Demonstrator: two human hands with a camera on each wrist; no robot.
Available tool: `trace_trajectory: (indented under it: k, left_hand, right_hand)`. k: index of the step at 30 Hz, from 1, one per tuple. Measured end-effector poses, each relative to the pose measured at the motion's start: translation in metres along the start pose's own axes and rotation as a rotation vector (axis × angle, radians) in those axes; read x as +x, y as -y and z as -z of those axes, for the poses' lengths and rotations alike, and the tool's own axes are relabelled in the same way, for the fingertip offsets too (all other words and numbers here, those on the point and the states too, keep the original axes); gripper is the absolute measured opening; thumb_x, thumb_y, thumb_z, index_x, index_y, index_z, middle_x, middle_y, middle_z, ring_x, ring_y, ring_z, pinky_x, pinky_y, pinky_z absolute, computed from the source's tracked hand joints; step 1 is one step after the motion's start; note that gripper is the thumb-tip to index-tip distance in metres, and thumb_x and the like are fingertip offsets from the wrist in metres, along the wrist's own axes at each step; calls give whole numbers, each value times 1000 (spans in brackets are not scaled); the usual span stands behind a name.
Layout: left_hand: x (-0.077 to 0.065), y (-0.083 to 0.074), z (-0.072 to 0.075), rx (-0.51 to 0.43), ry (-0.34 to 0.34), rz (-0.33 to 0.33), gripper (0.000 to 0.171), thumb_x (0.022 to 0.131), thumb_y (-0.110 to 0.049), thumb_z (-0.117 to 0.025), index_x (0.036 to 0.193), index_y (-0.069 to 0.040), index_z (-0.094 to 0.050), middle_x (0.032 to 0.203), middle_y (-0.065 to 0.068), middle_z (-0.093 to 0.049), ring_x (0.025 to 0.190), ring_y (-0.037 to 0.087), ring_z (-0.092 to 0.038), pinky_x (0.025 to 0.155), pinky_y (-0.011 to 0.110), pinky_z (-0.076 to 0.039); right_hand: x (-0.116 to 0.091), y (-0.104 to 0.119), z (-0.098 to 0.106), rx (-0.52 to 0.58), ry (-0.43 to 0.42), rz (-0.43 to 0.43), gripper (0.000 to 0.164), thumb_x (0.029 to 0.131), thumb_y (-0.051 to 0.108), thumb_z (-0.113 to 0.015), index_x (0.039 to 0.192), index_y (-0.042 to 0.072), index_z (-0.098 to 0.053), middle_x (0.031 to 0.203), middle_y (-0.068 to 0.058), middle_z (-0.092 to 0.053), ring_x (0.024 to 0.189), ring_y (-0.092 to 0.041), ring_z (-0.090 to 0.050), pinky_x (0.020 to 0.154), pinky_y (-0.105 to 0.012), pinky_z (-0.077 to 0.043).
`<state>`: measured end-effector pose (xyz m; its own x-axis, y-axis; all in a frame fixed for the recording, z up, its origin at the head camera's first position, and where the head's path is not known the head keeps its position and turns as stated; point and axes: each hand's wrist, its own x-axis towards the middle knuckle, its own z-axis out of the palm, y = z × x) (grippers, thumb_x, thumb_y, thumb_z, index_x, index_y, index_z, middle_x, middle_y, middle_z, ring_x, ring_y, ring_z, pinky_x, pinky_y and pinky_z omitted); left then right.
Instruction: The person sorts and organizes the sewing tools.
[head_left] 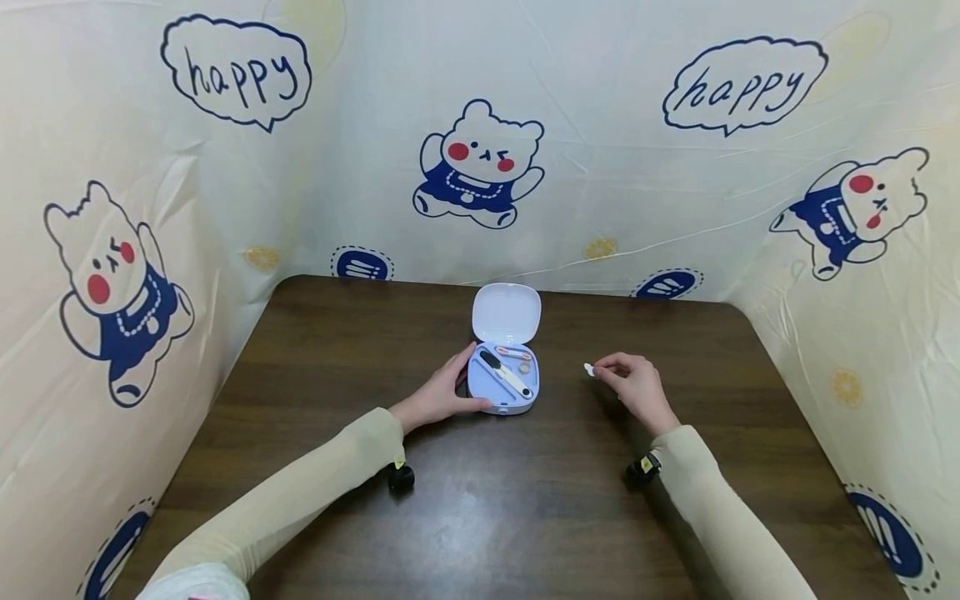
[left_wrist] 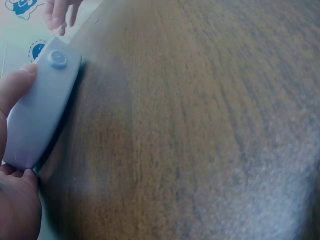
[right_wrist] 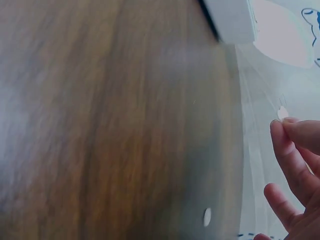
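A small pale-blue box (head_left: 504, 408) stands on the table with its white lid (head_left: 506, 312) raised at the back. Inside lie a slim black-and-white tool (head_left: 506, 373), a small orange-and-white piece (head_left: 513, 353) and a little round clear piece (head_left: 524, 367). My left hand (head_left: 442, 398) holds the box at its left side, thumb along the front near the round catch (left_wrist: 57, 59). To the right of the box, my right hand (head_left: 636, 387) pinches a small white needle threader (right_wrist: 283, 112) between thumb and forefinger, its thin wire loop pointing away.
A small white oval piece (right_wrist: 207, 217) lies on the brown wooden table (head_left: 495, 517) near my right hand. A printed cloth (head_left: 480, 50) hangs along the back and both sides of the table. Each sleeve has a small black camera (head_left: 401, 478) at the wrist.
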<state>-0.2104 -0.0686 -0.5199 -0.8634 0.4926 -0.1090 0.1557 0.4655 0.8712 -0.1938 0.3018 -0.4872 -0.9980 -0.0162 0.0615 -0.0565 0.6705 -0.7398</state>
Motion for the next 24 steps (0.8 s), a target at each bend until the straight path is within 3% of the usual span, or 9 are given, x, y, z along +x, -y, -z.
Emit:
trace_trajectory:
  k: [15,24]
  left_hand:
    - [0,-1,0,1,2,2,113,88,-43,-85,169,-15,-11,173,14,-17,158,31,-21,126,48,-25]
    - [-2,-5,0,-4,4,13,113,88,-40,-85,169,-14,-10,173,14,-16,158,29,-20,126,46,-25]
  right_hand:
    - [6,34,-19,52,18,96,9,96,17,-77,100,9,-80,99,-6,-77,95,-25,-67,80,-37,-52]
    - [5,50,-34,42,55,119,7,96,19,-77,99,13,-80,102,-4,-76,110,-28,-57,97,-49,-46]
